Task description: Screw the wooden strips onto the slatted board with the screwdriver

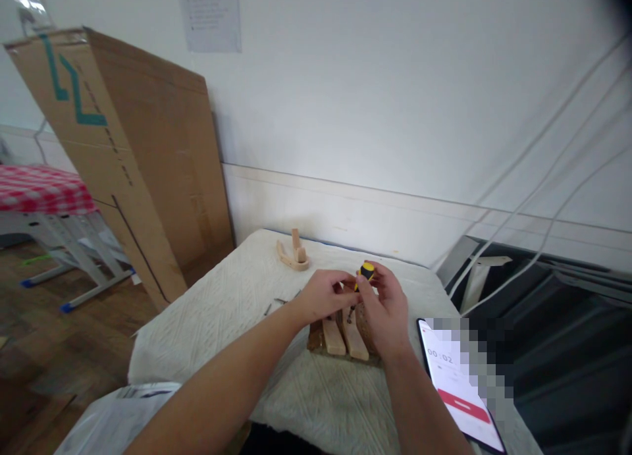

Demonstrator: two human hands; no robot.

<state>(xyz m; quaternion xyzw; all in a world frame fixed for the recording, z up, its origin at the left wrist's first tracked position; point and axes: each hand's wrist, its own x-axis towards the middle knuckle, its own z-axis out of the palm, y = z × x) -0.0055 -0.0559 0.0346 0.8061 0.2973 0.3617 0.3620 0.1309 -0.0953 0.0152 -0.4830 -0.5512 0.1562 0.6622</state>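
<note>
My right hand [388,303] is wrapped round a small screwdriver [367,270] with a yellow and black handle, tilted over the work. My left hand [328,294] reaches in from the left, thumb and fingers curled together close by the screwdriver's lower part; what they pinch is hidden. Under both hands lies a brown board [316,340] bearing two pale wooden pieces side by side, a left piece [334,340] and a right piece [356,340]. A dark screw [351,314] shows on the right piece. Loose screws [279,301] lie on the cloth left of my left hand.
A curved wooden hook piece [293,257] rests at the back of the cloth-covered table [222,310]. A phone [459,386] showing a timer lies at the right edge. A tall cardboard box [158,132] stands at the left, and white cables [538,185] hang on the right.
</note>
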